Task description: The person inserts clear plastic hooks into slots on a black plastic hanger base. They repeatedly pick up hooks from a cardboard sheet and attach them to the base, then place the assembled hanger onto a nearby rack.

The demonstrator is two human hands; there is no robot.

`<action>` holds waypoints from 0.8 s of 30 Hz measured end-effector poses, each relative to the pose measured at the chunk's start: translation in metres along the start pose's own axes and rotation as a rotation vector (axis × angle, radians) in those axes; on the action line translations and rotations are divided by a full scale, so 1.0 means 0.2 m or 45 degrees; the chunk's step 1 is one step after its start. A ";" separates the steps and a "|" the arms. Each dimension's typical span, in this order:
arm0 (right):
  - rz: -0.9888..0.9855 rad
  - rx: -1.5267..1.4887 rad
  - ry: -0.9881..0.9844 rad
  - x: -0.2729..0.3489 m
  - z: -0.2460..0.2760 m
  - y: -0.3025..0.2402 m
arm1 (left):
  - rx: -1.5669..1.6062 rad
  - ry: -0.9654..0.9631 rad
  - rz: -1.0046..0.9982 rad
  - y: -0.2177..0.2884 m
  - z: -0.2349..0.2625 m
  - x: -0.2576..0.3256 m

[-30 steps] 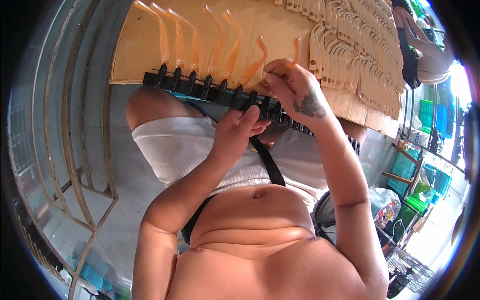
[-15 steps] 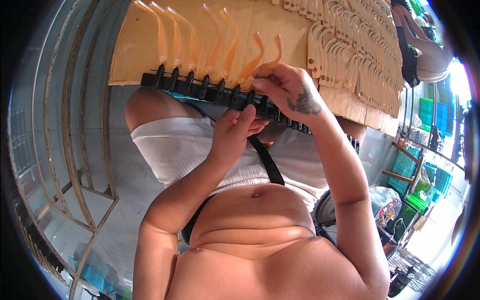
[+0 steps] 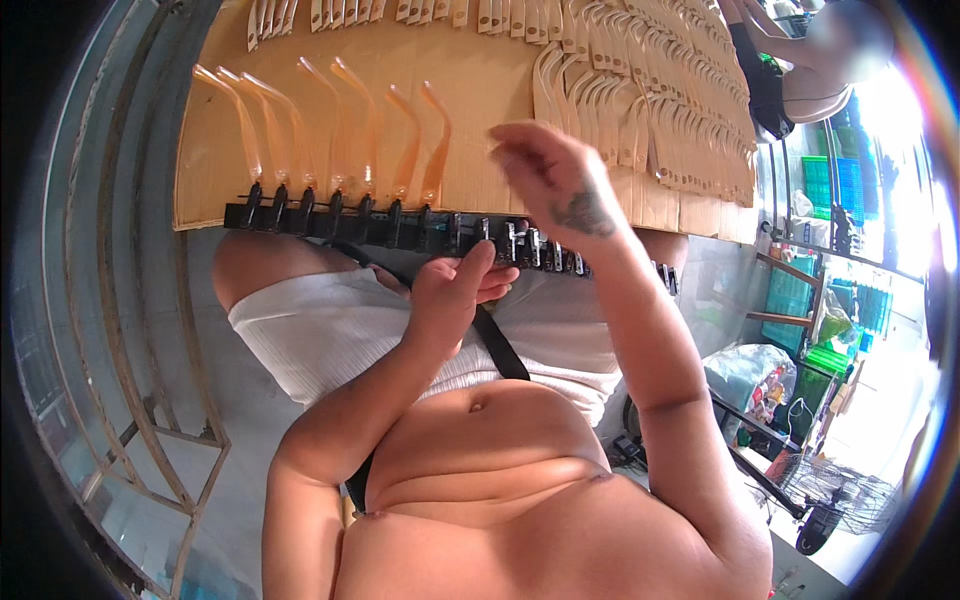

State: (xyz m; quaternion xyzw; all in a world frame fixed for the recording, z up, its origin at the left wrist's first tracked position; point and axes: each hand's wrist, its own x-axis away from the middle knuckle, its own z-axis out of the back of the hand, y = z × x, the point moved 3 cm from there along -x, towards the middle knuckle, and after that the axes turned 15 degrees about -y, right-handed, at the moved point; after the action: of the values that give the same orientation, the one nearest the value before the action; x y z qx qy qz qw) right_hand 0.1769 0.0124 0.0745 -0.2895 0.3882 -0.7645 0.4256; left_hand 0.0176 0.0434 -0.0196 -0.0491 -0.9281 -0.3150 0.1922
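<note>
A long black bar with a row of clips (image 3: 395,232) lies along the near edge of the cardboard. Several translucent amber eyeglass temples (image 3: 365,130) stand in its left clips, their curved ends pointing away from me. The clips further right hold no temples. My left hand (image 3: 450,295) grips the bar near its middle, thumb against a clip and fingers curled underneath. Over the cardboard, just right of the last clipped temple, my right hand (image 3: 555,185) is raised with its fingers loosely bent and apart. Nothing shows in it, though its palm is partly hidden.
Rows of pale temples (image 3: 690,130) cover the right and far parts of the cardboard sheet (image 3: 210,150). Another person (image 3: 800,80) sits at the far right. Metal frames (image 3: 150,330) stand on the left. Blue and green crates (image 3: 790,290) and a wire basket (image 3: 840,490) are on the right.
My right hand has let go of the rightmost amber temple, which stays in its clip, and has lifted away. My left thumb now rests on a clip further right. The view has shifted.
</note>
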 end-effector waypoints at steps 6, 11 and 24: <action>-0.153 0.739 0.244 -0.09 0.32 0.11 | 0.005 0.185 -0.190 0.13 0.09 0.05; -0.350 0.982 0.059 -0.20 0.33 0.15 | 0.028 0.287 -0.259 0.29 0.17 0.10; -0.238 0.389 -0.154 -0.31 0.16 0.07 | -0.011 0.350 -0.360 0.30 0.19 0.13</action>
State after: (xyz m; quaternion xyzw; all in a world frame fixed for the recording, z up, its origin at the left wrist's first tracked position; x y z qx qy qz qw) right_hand 0.2377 0.0505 0.0727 -0.3018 0.2125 -0.8320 0.4142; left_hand -0.0059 0.1139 -0.0040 0.1244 -0.8895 -0.3465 0.2708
